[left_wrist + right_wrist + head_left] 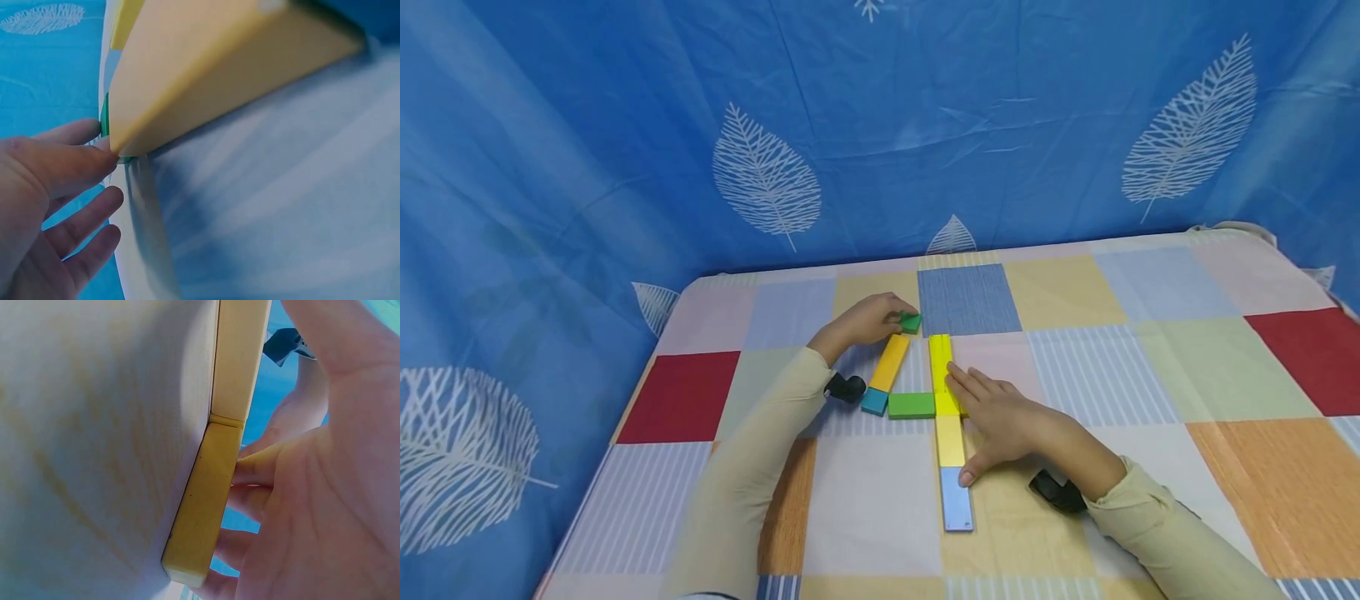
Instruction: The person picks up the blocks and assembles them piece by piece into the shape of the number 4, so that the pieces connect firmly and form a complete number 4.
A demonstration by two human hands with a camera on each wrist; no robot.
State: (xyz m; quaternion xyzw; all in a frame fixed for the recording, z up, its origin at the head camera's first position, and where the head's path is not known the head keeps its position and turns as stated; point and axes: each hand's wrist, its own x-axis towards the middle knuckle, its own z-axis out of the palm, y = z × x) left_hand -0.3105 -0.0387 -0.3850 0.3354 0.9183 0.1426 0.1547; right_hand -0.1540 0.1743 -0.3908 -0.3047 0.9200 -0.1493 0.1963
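Note:
My left hand [868, 318] pinches a small green triangular-looking block [911, 323] at the far end of a slanted orange-yellow block [890, 362]. In the left wrist view, the orange-yellow block [206, 69] hides most of the green one. A teal block [875, 402] meets the near end of the slanted block. Beside it, a long green block [912, 406] reaches a straight column of yellow blocks [950, 442] ending in a light blue block [957, 500]. My right hand [1003, 417] lies along the column's right side, fingers extended and spread, fingertips at the yellow block [203, 500].
A patchwork-print cloth [872, 500] covers the table. Behind it hangs a blue curtain [925, 125] with white leaf prints. Black wrist cameras [1060, 492] are strapped to both forearms.

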